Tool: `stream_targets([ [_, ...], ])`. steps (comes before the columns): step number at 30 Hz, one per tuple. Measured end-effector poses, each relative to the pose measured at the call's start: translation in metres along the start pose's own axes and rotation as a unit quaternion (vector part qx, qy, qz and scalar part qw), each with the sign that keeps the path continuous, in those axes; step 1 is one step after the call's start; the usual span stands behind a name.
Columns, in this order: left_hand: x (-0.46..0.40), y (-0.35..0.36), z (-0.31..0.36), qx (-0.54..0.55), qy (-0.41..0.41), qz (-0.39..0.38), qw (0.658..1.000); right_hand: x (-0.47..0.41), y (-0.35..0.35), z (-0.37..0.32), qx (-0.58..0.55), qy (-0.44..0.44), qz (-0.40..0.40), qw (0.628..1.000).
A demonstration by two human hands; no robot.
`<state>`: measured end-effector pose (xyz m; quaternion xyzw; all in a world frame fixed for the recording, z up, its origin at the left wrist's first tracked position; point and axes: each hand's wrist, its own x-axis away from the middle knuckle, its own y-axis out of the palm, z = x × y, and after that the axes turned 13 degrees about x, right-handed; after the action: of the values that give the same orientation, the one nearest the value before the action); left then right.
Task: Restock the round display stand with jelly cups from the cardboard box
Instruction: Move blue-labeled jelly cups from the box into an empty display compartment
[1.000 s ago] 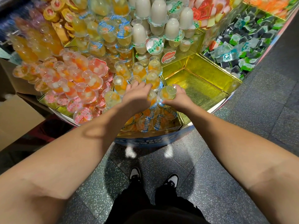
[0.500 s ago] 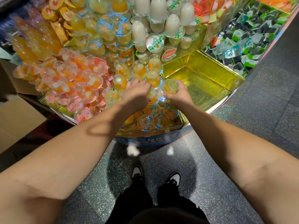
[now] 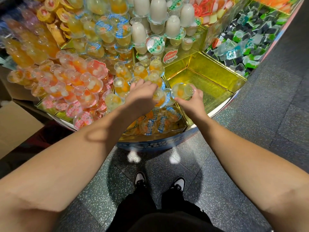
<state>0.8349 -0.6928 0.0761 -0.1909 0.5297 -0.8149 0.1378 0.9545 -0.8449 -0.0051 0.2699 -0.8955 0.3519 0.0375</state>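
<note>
Head view, looking down over both forearms at round display stand. Compared with half a second before: right hand shifted slightly rightward and nearer the rim, carrying its jelly cup off the stacked row toward the dividing wall; left hand almost unchanged in place. Right hand: fingers and thumb curled round the clear cup with yellow-orange fruit, cup tilted with its narrow base toward the camera, held above the edge between the orange-cup compartment and the empty gold-lined compartment. Left hand: palm down, knuckles up, fingers bent over a second jelly cup at the front of the upturned row; grip partly hidden by the hand itself, fingertips not visible. Both arms extended forward, bare. Pink-lidded cups to the left, pale white cups behind, green and black wrapped jellies at far right. Cardboard box at left edge, on the floor beside the stand.
</note>
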Motion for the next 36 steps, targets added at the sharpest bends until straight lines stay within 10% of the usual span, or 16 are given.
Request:
stream_targets([
  [18,0.096,0.073,-0.02,0.119,-0.138,0.062,0.981,0.05,0.055,0.03,0.222,-0.04,-0.016,0.974],
  [28,0.074,0.104,-0.021,0.183,-0.219,0.084,0.955,0.039,0.075,0.026,0.118,-0.019,-0.04,0.992],
  [36,0.074,0.118,-0.005,0.379,-0.288,0.175,0.862,0.051,0.075,0.037,0.058,-0.031,-0.052,0.996],
])
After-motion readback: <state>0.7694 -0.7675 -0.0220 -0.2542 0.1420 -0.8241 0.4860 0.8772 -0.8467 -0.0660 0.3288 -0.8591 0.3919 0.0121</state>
